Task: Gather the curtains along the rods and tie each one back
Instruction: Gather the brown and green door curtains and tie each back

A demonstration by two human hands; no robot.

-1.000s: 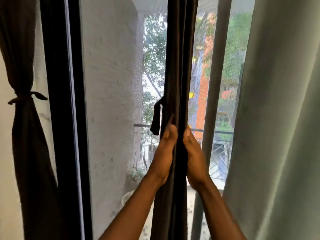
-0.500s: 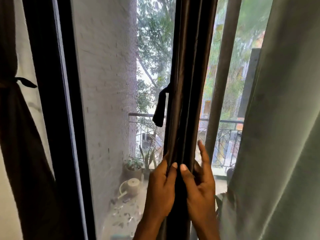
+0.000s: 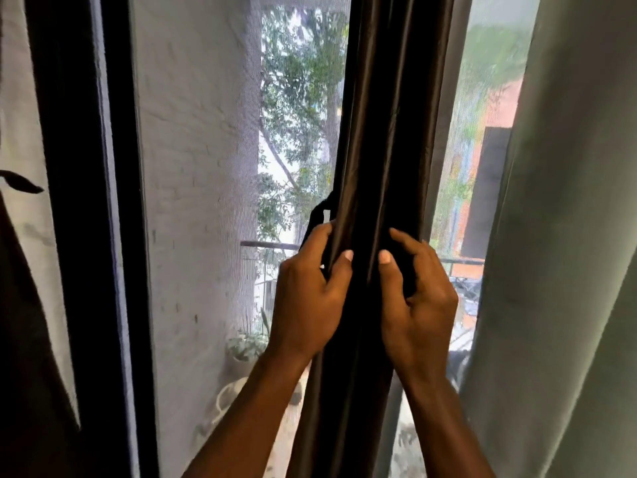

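Hanging down the whole right side is a pale green curtain (image 3: pixel 568 236), loose and ungathered. A dark window frame (image 3: pixel 79 236) stands at the left, and beyond it, at the far left edge, a tied curtain (image 3: pixel 24 339) is cinched at its waist. In the middle, before the screened glass, the brown curtain (image 3: pixel 389 132) is bunched into a narrow column of upright folds. Both hands clasp it at one height. The left hand (image 3: pixel 310 298) curls its fingers round the column's left edge, thumb pressed on the front. The right hand (image 3: pixel 417 298) wraps the right edge likewise. A dark strap (image 3: pixel 319 215) loops out just above the left fingers; it seems to touch them, though any grip is hidden.
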